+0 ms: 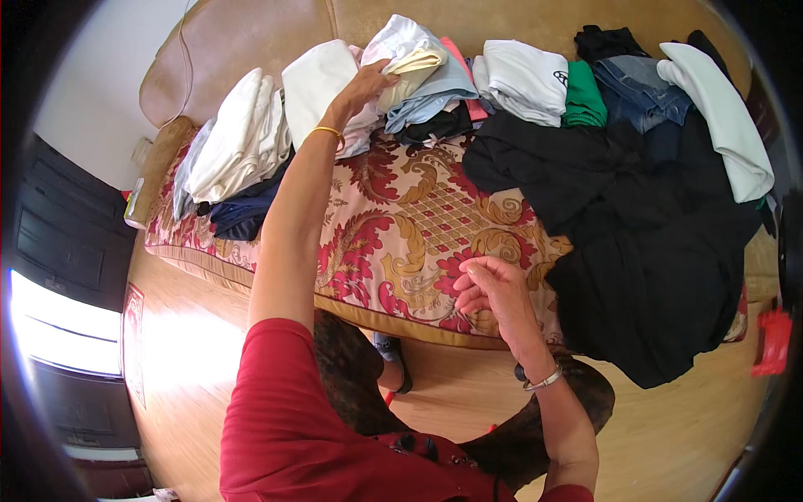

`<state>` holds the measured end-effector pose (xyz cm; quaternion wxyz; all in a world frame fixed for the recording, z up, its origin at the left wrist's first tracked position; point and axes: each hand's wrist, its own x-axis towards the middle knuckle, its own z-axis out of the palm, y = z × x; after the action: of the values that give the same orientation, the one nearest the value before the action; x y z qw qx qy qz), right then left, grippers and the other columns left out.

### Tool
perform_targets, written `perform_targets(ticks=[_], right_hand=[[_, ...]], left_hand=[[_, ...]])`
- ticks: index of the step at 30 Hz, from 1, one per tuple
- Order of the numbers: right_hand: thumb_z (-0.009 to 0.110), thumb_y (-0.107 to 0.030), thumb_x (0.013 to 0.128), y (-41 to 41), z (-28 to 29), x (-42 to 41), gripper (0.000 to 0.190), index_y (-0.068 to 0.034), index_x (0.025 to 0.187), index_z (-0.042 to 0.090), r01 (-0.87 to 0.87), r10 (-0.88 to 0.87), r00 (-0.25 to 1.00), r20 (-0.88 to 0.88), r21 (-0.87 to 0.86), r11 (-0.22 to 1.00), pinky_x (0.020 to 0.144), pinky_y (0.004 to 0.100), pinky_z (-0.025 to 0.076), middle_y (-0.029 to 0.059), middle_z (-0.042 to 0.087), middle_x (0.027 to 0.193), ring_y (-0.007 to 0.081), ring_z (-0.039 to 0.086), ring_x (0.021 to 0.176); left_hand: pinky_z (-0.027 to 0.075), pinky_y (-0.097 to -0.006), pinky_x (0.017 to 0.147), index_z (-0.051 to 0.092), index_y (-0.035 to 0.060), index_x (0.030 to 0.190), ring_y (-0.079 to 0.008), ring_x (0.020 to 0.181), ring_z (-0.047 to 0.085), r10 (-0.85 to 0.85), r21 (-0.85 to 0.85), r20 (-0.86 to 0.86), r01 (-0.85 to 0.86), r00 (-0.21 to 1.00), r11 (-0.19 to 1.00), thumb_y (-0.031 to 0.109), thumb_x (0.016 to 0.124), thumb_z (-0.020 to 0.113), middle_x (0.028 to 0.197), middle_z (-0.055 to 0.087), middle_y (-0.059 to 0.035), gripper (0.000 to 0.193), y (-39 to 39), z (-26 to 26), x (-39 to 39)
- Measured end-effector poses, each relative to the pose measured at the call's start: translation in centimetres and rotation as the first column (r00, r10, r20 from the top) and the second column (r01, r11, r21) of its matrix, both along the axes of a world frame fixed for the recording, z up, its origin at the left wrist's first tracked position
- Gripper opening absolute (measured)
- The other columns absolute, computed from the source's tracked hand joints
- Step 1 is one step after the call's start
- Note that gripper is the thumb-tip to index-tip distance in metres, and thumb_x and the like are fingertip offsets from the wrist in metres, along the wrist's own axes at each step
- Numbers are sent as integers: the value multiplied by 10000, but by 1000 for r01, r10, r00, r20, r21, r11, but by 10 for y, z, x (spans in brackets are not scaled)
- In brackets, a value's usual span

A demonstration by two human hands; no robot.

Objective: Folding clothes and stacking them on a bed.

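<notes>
My left hand (374, 78), with a gold bangle at the wrist, reaches out to a stack of folded clothes at the back of the sofa seat. Its fingers touch a pale yellow folded garment (417, 66) beneath a white one (401, 34); whether they grip it I cannot tell. A folded light blue garment (433, 94) lies under these, above a black one (439, 125). My right hand (495, 288) hovers above the front of the patterned seat cushion (401, 232), empty, its fingers loosely bent. A large spread of black cloth (646, 270) lies to its right.
White folded clothes (238, 138) top dark blue ones (248, 210) at left. Further right are a white folded garment (527, 81), a green one (585, 94), jeans (646, 88) and a long white folded piece (721, 125). The leather backrest (502, 19) rises behind; wooden floor (452, 389) lies below.
</notes>
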<state>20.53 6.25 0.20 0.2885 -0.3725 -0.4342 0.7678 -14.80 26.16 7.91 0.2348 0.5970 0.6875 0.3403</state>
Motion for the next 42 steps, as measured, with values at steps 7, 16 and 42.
perform_targets(ticks=[7, 16, 42], right_hand=[[514, -166, 947, 1, -4, 1, 227, 41, 1011, 581, -18, 18, 1000, -14, 4, 1000, 518, 233, 530, 122, 637, 810, 150, 634, 598], [519, -169, 945, -1, -6, 0, 235, 47, 996, 597, 3, -4, 1000, -28, -9, 1000, 481, 226, 513, 122, 637, 784, 141, 623, 563], [510, -160, 954, -11, -4, -12, 223, 41, 1008, 590, -53, 54, 998, -18, 16, 998, 527, 216, 506, 95, 634, 792, 116, 619, 604]], left_hand=[[412, -306, 803, 415, -10, 1370, -203, 940, 512, 17, 24, 50, -18, 999, 1000, 225, 864, 570, 1099, 592, -127, 579, 1, -3, 4], [398, -356, 977, 390, 13, 1386, -312, 1167, 519, -59, 142, -154, 81, 986, 986, 295, 903, 558, 1267, 550, -202, 584, 16, -19, 3], [230, -779, 913, 483, 271, 1336, -578, 1239, 299, 152, 228, -796, 57, 586, 972, 614, 858, 393, 1370, 404, -185, 595, 104, -75, 41]])
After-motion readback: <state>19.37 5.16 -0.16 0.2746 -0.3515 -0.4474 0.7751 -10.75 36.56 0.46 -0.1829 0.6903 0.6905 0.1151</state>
